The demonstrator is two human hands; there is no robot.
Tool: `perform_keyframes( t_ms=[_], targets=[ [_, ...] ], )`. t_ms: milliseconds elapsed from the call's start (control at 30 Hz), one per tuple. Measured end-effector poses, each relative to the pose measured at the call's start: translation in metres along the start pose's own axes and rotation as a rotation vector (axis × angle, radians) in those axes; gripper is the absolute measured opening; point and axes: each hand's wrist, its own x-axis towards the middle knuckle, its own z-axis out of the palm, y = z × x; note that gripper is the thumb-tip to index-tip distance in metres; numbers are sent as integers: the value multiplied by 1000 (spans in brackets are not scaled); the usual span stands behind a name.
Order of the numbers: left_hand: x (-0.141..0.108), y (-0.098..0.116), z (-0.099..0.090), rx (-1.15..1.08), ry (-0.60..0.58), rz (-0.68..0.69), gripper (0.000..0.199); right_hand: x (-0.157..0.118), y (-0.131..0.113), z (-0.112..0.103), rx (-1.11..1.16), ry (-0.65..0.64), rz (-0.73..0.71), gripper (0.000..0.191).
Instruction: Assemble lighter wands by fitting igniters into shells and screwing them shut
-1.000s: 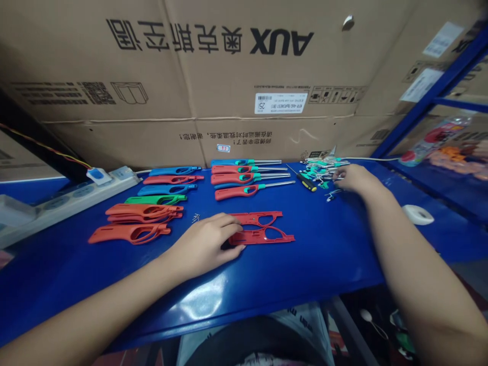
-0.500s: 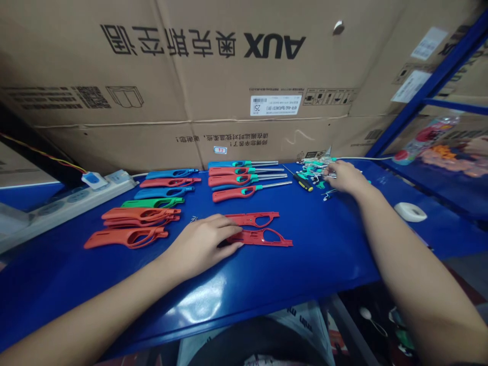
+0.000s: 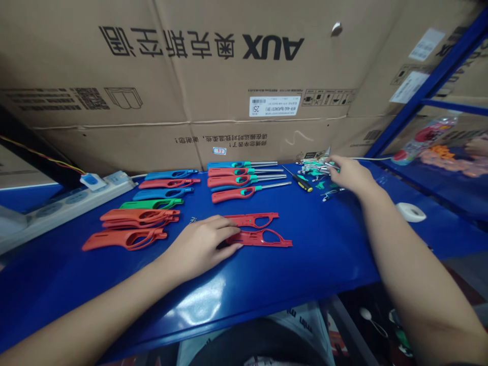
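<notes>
My left hand rests on the table with thumb and fingers closed on the near red lighter casing half. Just beyond it lies a second red casing half, its left end covered by my fingers. At the back right, my right hand is at a pile of small lighter parts, metal and teal green. Its fingertips are pinched at the pile's right edge near a shiny metal piece; what they hold is too small to make out.
Assembled lighters lie in a row at the back middle, beside a yellow-black screwdriver. Several empty-looking coloured casings lie left, near a power strip. A white oval object is at right; a cardboard wall stands behind.
My right hand has shifted slightly to the right and up at the edge of the parts pile. My left hand and the red casing halves have stayed in place.
</notes>
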Motion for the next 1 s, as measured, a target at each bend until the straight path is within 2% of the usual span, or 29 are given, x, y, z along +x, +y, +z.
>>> perform_keyframes(
  t_ms=[100,233,367,467,633,700,800,900,1000],
  targets=[
    [1,0,0,4,0,-3,24,-2,-4,-4,-19,-79,41,43],
    [1,0,-1,7,-2,-2,24,-4,-11,-7,36,-34,52,42],
    [1,1,-1,5,0,-2,24,-5,-14,-11,104,119,157,37],
    [1,1,-1,-1,-3,-7,24,-3,-13,-13,254,238,267,32],
    [1,0,-1,-10,-30,-25,22,-3,-15,-11,483,412,191,28],
    [1,1,-4,-10,-46,-40,22,-6,-22,-10,521,409,130,28],
    [1,2,-10,-12,-70,-53,20,-15,-41,-11,526,339,55,31],
    [1,2,-15,-29,-74,-50,19,-25,-57,-15,384,255,89,36],
    [1,1,-16,-42,-60,-39,20,-28,-62,-17,241,207,138,37]
  ],
)
